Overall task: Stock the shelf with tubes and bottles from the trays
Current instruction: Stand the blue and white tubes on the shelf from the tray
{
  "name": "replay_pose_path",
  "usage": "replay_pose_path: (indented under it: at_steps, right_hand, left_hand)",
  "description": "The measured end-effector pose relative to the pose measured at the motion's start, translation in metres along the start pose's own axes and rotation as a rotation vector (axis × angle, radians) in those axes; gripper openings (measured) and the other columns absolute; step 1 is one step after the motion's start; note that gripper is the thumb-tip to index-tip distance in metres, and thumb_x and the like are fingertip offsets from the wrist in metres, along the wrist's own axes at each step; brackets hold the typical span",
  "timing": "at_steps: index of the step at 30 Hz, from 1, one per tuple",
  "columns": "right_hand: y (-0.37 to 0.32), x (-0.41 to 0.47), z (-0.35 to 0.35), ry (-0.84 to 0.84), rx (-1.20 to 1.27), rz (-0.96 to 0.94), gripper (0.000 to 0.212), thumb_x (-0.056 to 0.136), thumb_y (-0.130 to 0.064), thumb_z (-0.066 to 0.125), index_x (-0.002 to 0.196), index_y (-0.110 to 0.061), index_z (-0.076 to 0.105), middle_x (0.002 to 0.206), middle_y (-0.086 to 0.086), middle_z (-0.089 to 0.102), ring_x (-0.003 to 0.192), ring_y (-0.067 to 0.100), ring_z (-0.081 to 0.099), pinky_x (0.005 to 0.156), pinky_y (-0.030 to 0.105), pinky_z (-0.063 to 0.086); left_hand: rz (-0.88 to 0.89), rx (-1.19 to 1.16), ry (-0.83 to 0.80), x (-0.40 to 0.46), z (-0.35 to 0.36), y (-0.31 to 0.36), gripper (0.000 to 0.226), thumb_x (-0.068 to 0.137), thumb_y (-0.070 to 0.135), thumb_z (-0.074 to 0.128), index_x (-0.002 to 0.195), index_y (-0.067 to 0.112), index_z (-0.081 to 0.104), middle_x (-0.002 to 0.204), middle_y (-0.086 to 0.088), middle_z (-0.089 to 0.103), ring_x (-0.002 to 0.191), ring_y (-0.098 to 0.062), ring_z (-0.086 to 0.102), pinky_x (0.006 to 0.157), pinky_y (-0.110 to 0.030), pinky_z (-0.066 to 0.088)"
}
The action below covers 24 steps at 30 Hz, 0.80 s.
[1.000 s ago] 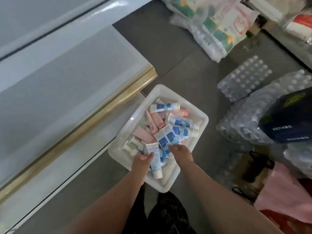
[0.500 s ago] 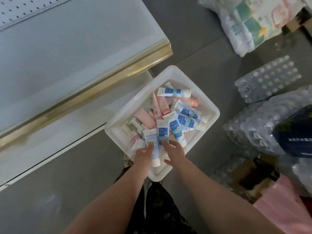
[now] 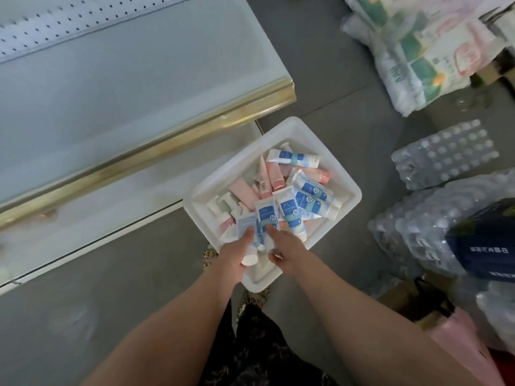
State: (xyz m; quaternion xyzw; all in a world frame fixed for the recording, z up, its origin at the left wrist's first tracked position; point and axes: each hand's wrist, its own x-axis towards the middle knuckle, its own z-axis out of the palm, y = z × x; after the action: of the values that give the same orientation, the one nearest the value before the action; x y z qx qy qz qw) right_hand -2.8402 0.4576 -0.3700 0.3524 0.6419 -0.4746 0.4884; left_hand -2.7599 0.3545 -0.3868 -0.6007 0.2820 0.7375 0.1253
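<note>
White tray (image 3: 345, 188) on grey floor (image 3: 320, 79). White tubes with blue-and-teal labels (image 3: 289, 211); pink tubes (image 3: 274, 174) with coral caps beside them. Pale grey shelf (image 3: 111, 87) edged by brass-gold strip (image 3: 145, 151), white pegboard with dark dots (image 3: 69, 20) behind. Leopard-print fabric (image 3: 252, 302) below the tray. Navy box with white lettering (image 3: 485, 246).
</note>
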Motion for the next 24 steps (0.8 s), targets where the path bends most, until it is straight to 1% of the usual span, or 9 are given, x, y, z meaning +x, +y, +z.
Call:
replay_pose_path:
  at_steps: [1, 2, 5, 9, 12, 14, 17, 21, 24]
  right_hand:
    - [-0.003, -0.007, 0.001, -0.014, 0.023, -0.002, 0.026, 0.094, -0.037, 0.069, 0.110, -0.017, 0.065, 0.091, 0.002, 0.069, 0.067, 0.013, 0.056, 0.051, 0.022, 0.048]
    - [-0.007, -0.013, 0.002, -0.027, 0.053, -0.014, 0.028, 0.094, -0.037, 0.069, 0.113, -0.017, 0.064, 0.096, 0.003, 0.071, 0.070, 0.014, 0.058, 0.049, 0.021, 0.048]
    - [-0.023, -0.037, 0.006, -0.080, 0.099, -0.082, 0.033, 0.093, -0.037, 0.070, 0.118, -0.017, 0.065, 0.113, 0.010, 0.072, 0.085, 0.023, 0.064, 0.054, 0.024, 0.050]
    - [-0.056, -0.075, 0.007, -0.141, 0.114, -0.186, 0.018, 0.097, -0.031, 0.065, 0.105, -0.015, 0.066, 0.091, 0.007, 0.071, 0.071, 0.018, 0.060, 0.061, 0.027, 0.045]
    - [-0.080, -0.103, 0.009, -0.194, 0.172, -0.267, 0.012, 0.098, -0.025, 0.064, 0.105, -0.015, 0.066, 0.084, 0.004, 0.072, 0.069, 0.016, 0.064, 0.055, 0.026, 0.050]
    - [-0.095, -0.120, 0.011, -0.212, 0.193, -0.340, 0.010, 0.096, -0.023, 0.066, 0.103, -0.016, 0.064, 0.085, 0.004, 0.070, 0.073, 0.016, 0.064, 0.054, 0.027, 0.051]
    - [-0.114, -0.145, 0.015, -0.269, 0.195, -0.478, 0.026, 0.092, -0.023, 0.067, 0.116, -0.013, 0.063, 0.095, 0.007, 0.068, 0.084, 0.019, 0.062, 0.062, 0.031, 0.051]
    - [-0.133, -0.182, 0.027, -0.413, 0.198, -0.642, 0.017, 0.093, -0.018, 0.067, 0.109, -0.017, 0.060, 0.090, 0.003, 0.068, 0.084, 0.017, 0.063, 0.071, 0.031, 0.054]
    - [-0.142, -0.207, 0.041, -0.516, 0.164, -0.741, 0.025, 0.092, -0.018, 0.069, 0.115, -0.017, 0.060, 0.106, 0.008, 0.070, 0.094, 0.021, 0.066, 0.075, 0.033, 0.056]
  left_hand:
    - [0.028, -0.007, -0.033, -0.005, 0.001, 0.006, 0.061, 0.068, 0.042, 0.088, 0.116, 0.012, 0.066, 0.107, -0.014, 0.074, 0.100, -0.035, 0.070, 0.095, -0.053, 0.053]
    - [0.059, -0.009, -0.055, -0.015, 0.004, 0.014, 0.052, 0.076, 0.040, 0.083, 0.117, 0.015, 0.065, 0.105, -0.013, 0.075, 0.097, -0.035, 0.071, 0.092, -0.052, 0.054]
    - [0.126, -0.074, -0.096, -0.050, 0.012, 0.039, 0.022, 0.096, 0.029, 0.063, 0.110, 0.012, 0.061, 0.076, -0.009, 0.074, 0.065, -0.025, 0.070, 0.065, -0.037, 0.057]
    - [0.189, -0.181, -0.200, -0.095, 0.023, 0.073, 0.013, 0.100, 0.026, 0.057, 0.099, 0.013, 0.059, 0.075, -0.009, 0.068, 0.069, -0.022, 0.061, 0.073, -0.038, 0.051]
    - [0.286, -0.148, -0.261, -0.122, 0.025, 0.097, 0.010, 0.101, 0.020, 0.055, 0.099, 0.010, 0.056, 0.066, -0.008, 0.064, 0.062, -0.020, 0.058, 0.066, -0.035, 0.048]
    - [0.370, -0.102, -0.300, -0.138, 0.026, 0.112, 0.018, 0.098, 0.014, 0.057, 0.114, 0.009, 0.051, 0.077, -0.010, 0.059, 0.065, -0.019, 0.058, 0.060, -0.033, 0.051]
    - [0.479, -0.075, -0.302, -0.168, 0.025, 0.131, 0.030, 0.093, 0.007, 0.056, 0.123, 0.012, 0.051, 0.094, -0.009, 0.062, 0.078, -0.018, 0.058, 0.069, -0.033, 0.051]
    - [0.660, 0.056, -0.280, -0.211, 0.020, 0.148, 0.057, 0.075, 0.023, 0.070, 0.129, 0.011, 0.056, 0.099, 0.001, 0.069, 0.077, -0.013, 0.059, 0.058, -0.022, 0.043]
    - [0.740, 0.029, -0.255, -0.238, 0.011, 0.158, 0.045, 0.088, 0.021, 0.070, 0.130, 0.008, 0.059, 0.099, 0.002, 0.069, 0.079, -0.012, 0.060, 0.064, -0.024, 0.045]
